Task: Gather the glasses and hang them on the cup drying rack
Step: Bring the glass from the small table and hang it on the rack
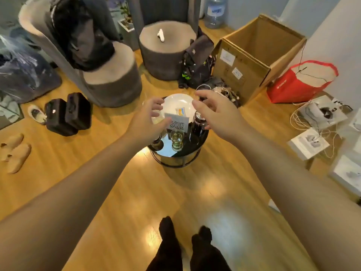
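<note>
A small round black table [175,157] stands on the wooden floor ahead of me. On it are a white plate [178,103], a QR-code card [176,122], a dark bottle [197,130] and a short glass [177,140] with yellowish content. Another small glass [157,140] sits at the table's left edge, partly hidden under my wrist. My right hand [211,112] grips a clear glass [203,90] above the table's far right side. My left hand [148,118] curls around a faint clear glass [157,118] over the plate's left side. No drying rack is in view.
Two round grey stools [113,81] [166,51] stand behind the table, with a backpack [197,61] beside them. An open cardboard box [254,55] and a red bag [300,83] sit right. Cables and white boxes [308,143] lie far right; black cases [66,114] and slippers [15,151] left.
</note>
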Action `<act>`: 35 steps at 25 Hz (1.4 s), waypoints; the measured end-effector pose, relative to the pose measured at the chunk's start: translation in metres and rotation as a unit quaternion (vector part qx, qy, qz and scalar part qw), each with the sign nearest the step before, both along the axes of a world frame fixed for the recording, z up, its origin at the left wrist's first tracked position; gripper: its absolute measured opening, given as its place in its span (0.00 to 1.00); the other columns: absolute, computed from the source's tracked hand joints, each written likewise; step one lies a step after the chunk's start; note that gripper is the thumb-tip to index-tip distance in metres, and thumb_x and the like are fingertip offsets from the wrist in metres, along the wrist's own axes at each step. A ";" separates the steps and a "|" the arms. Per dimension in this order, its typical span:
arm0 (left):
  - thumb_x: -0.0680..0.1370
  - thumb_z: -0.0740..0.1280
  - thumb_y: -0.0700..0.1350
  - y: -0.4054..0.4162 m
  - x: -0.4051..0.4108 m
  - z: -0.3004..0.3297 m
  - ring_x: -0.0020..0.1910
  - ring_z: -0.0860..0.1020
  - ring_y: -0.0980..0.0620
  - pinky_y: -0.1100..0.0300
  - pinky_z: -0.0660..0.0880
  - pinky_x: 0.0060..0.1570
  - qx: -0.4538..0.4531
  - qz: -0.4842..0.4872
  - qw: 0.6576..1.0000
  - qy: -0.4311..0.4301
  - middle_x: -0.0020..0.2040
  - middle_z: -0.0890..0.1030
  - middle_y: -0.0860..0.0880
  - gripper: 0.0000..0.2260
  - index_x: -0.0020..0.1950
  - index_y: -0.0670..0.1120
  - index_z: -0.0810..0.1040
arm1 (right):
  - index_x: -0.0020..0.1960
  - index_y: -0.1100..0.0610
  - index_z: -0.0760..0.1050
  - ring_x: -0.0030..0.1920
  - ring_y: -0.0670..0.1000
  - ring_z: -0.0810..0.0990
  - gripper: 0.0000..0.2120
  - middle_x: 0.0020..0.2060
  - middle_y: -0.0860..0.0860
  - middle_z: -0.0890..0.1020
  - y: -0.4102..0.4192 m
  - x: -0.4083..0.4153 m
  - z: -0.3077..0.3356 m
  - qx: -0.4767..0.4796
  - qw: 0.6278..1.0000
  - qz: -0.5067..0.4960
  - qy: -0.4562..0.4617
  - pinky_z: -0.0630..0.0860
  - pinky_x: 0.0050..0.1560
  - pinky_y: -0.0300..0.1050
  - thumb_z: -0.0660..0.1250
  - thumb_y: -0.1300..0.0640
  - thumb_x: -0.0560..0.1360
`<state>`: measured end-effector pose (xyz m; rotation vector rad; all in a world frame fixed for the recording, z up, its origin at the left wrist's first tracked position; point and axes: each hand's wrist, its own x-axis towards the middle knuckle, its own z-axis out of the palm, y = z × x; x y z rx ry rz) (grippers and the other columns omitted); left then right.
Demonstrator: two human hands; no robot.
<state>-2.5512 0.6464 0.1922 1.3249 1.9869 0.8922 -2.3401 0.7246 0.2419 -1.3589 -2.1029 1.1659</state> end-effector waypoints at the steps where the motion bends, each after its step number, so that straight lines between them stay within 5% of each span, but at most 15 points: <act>1: 0.76 0.76 0.51 0.010 -0.006 -0.027 0.63 0.77 0.51 0.50 0.80 0.60 -0.015 -0.005 1.000 -0.002 0.67 0.77 0.53 0.26 0.71 0.55 0.70 | 0.74 0.42 0.73 0.58 0.51 0.83 0.23 0.59 0.47 0.83 0.008 -0.006 -0.021 -0.011 1.000 -0.004 -0.001 0.85 0.55 0.60 0.62 0.38 0.82; 9: 0.73 0.78 0.54 0.092 -0.016 -0.233 0.69 0.75 0.50 0.51 0.77 0.65 -0.100 -0.079 0.989 0.081 0.72 0.76 0.50 0.35 0.76 0.52 0.68 | 0.75 0.45 0.74 0.50 0.38 0.81 0.19 0.51 0.36 0.80 0.068 -0.019 -0.164 -0.021 0.998 0.057 -0.025 0.84 0.47 0.42 0.64 0.44 0.84; 15: 0.69 0.78 0.60 0.127 -0.013 -0.362 0.70 0.72 0.46 0.45 0.73 0.69 -0.127 -0.062 0.981 0.129 0.71 0.73 0.48 0.39 0.77 0.52 0.68 | 0.73 0.45 0.75 0.53 0.45 0.83 0.19 0.53 0.42 0.83 0.088 -0.018 -0.263 -0.034 0.999 0.036 0.017 0.85 0.52 0.52 0.64 0.44 0.84; 21: 0.64 0.69 0.71 0.152 -0.020 -0.439 0.70 0.72 0.45 0.44 0.73 0.67 -0.131 -0.087 0.967 0.201 0.69 0.75 0.50 0.41 0.74 0.56 0.69 | 0.73 0.45 0.76 0.53 0.45 0.82 0.19 0.50 0.39 0.81 0.083 -0.025 -0.325 -0.075 0.995 0.019 0.057 0.84 0.56 0.57 0.66 0.45 0.83; 26: 0.69 0.56 0.79 0.174 -0.019 -0.480 0.70 0.71 0.45 0.45 0.76 0.65 -0.144 -0.081 0.946 0.278 0.71 0.73 0.56 0.35 0.71 0.62 0.71 | 0.74 0.44 0.75 0.59 0.45 0.80 0.19 0.52 0.38 0.78 0.081 -0.031 -0.342 -0.096 0.993 0.016 0.071 0.83 0.60 0.59 0.66 0.47 0.84; 35: 0.71 0.69 0.67 0.179 -0.012 -0.476 0.76 0.66 0.41 0.42 0.74 0.66 -0.169 -0.067 0.964 0.195 0.78 0.67 0.49 0.35 0.76 0.62 0.63 | 0.73 0.42 0.76 0.56 0.42 0.80 0.18 0.55 0.38 0.80 0.087 -0.028 -0.347 -0.115 0.989 -0.007 0.089 0.84 0.58 0.57 0.67 0.47 0.83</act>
